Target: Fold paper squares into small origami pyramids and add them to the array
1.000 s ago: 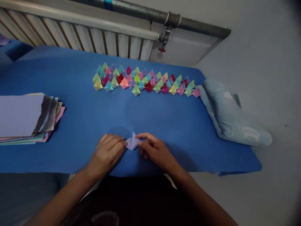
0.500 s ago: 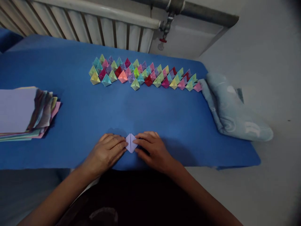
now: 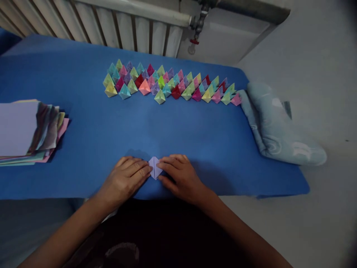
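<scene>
A small piece of folded lavender paper (image 3: pixel 154 169) lies near the front edge of the blue-covered table (image 3: pixel 117 130). It has a diamond shape with a crease running down its middle. My left hand (image 3: pixel 124 178) presses its fingertips on the paper's left corner. From the other side, my right hand (image 3: pixel 182 174) grips the right corner, thumb below and fingers above. Its side corners are hidden under my fingertips.
Rows of folded paper pieces (image 3: pixel 160 97) in many colours stand toward the back. To the left is a stack of coloured paper sheets (image 3: pixel 18 128). A folded grey-green cloth (image 3: pixel 279 130) lies at the right edge. Behind the table are a radiator (image 3: pixel 125 33) and a valve (image 3: pixel 199 28).
The view has shifted slightly. My right fingers have moved a little further over the folded paper, and both hands remain on it.
</scene>
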The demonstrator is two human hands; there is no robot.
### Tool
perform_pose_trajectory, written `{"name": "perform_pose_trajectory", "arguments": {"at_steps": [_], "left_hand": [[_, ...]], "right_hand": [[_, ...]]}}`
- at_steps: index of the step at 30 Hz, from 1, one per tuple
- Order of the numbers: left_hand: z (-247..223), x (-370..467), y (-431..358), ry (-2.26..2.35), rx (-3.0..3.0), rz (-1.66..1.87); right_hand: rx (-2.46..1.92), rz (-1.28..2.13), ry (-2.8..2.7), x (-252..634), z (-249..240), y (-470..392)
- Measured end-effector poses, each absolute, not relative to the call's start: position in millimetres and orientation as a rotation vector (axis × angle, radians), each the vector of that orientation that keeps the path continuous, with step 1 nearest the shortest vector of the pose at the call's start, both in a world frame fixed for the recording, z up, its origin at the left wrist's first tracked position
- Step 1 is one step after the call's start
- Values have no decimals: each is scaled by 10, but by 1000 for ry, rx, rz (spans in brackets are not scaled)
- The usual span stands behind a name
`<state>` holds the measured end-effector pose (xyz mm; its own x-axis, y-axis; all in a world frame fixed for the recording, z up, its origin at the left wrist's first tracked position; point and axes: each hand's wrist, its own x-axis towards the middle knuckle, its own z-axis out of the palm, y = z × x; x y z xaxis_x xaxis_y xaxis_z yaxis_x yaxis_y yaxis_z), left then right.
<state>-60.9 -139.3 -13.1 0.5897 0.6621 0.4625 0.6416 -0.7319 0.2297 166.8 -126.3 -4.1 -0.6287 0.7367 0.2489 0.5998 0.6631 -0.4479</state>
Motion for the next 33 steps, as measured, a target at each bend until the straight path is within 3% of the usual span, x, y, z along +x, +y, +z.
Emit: {"name": "perform_pose_trajectory", "arguments": {"at_steps": [16, 33], "left_hand": [[-180, -607, -1418, 1175, 2762, 820], [-101, -521, -1416, 1416, 2583, 798]], "right_hand": [[-1016, 291, -2515, 1643, -63, -1285], [-1129, 439, -2389, 1596, -85, -1243]]}}
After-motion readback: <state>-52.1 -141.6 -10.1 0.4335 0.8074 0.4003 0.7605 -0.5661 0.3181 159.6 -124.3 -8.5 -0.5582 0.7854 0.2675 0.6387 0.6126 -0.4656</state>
